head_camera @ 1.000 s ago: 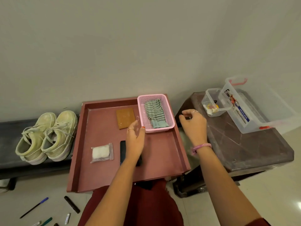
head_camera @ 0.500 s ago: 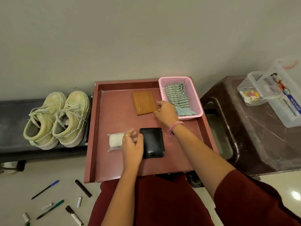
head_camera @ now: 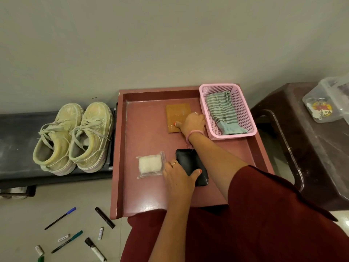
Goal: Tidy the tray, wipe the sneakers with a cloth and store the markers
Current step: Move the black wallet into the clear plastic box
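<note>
The red tray (head_camera: pixel 132 148) sits on the person's lap; the left hand (head_camera: pixel 179 176) grips the black wallet (head_camera: pixel 188 163) at its near middle, beside a white packet (head_camera: pixel 150 164); the right hand (head_camera: pixel 192 122) pinches the brown card (head_camera: pixel 175 114) by the pink basket (head_camera: pixel 243 110) holding the cloth (head_camera: pixel 221 112) in the far right corner; sneakers (head_camera: pixel 73 137) rest on the bench (head_camera: pixel 17 140) left of the tray; markers (head_camera: pixel 104 217) lie scattered on the floor.
</note>
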Available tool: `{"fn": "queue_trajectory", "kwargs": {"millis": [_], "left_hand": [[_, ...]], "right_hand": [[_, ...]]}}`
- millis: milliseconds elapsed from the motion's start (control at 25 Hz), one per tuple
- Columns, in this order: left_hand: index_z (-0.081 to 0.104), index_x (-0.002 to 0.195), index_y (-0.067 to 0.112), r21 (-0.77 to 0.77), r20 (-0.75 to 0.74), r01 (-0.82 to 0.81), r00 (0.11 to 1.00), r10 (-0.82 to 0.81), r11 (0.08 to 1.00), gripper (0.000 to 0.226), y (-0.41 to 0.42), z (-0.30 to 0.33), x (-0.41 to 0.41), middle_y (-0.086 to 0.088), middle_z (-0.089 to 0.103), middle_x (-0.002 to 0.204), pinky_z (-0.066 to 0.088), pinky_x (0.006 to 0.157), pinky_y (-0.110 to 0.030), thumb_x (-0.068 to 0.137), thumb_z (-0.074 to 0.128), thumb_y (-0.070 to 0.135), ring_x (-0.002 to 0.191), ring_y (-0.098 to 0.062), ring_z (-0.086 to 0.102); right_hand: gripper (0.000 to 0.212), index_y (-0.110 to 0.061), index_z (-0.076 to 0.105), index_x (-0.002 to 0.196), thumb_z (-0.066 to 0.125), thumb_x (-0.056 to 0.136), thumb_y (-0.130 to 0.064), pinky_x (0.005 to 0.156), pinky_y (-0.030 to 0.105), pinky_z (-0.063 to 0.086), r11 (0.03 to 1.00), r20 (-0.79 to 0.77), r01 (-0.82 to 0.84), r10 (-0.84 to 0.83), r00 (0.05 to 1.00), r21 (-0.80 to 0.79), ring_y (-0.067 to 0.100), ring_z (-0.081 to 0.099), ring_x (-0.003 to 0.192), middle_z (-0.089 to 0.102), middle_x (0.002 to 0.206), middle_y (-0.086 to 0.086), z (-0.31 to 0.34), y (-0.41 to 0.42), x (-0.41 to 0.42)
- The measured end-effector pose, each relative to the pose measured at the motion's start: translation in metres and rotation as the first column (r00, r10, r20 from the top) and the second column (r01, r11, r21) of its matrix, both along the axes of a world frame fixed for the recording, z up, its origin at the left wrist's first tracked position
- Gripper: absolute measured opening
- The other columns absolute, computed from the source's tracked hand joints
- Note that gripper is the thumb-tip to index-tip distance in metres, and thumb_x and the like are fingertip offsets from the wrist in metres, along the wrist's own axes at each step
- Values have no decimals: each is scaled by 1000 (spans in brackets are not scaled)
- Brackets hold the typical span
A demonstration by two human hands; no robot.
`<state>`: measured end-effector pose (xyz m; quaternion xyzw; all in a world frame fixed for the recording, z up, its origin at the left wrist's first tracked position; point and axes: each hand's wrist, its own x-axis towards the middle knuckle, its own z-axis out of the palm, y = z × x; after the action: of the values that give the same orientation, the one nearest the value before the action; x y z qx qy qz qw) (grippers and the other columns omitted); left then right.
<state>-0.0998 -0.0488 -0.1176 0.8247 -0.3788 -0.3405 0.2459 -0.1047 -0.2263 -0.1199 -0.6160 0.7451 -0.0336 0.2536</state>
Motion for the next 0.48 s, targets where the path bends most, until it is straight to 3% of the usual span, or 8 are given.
{"fn": "queue_trajectory", "kwargs": {"millis": [160, 320, 400, 480], "left_hand": [[37, 140, 5, 19, -70, -70, 995, 71, 997, 91, -1, -1, -1, -13, 38, 131, 32, 104, -35, 70, 82, 40, 124, -29, 34], [53, 123, 3, -17, -113, -78, 991, 76, 997, 75, -5, -5, -1, -12, 44, 123, 41, 101, -39, 64, 87, 36, 119, -30, 40], [55, 117, 6, -60, -185, -68, 981, 56, 996, 66, -4, -5, -6, -9, 46, 112, 48, 92, -41, 65, 86, 33, 107, -27, 49], [49, 122, 7, -108, -272, -91, 960, 59, 990, 61, -2, -2, -14, -9, 50, 113, 53, 86, -42, 74, 80, 28, 102, -27, 55]], "right_hand": [[63, 0, 56, 114, 80, 71, -39, 83, 39, 51, 996, 213, 79, -87, 973, 48, 35, 59, 106, 59, 117, 19, 3, -3, -5], [15, -13, 60, 82, 74, 80, -18, 63, 40, 60, 968, 614, 197, -250, 749, 154, 22, 67, 75, 66, 98, 8, 16, 6, -19], [11, -13, 61, 86, 71, 83, -12, 59, 32, 59, 963, 718, 219, -263, 644, 156, 19, 66, 78, 67, 97, 7, 32, 17, -34], [22, -6, 62, 106, 68, 85, -10, 56, 25, 58, 964, 802, 228, -241, 547, 134, 17, 67, 83, 68, 99, 6, 51, 32, -55]]}}
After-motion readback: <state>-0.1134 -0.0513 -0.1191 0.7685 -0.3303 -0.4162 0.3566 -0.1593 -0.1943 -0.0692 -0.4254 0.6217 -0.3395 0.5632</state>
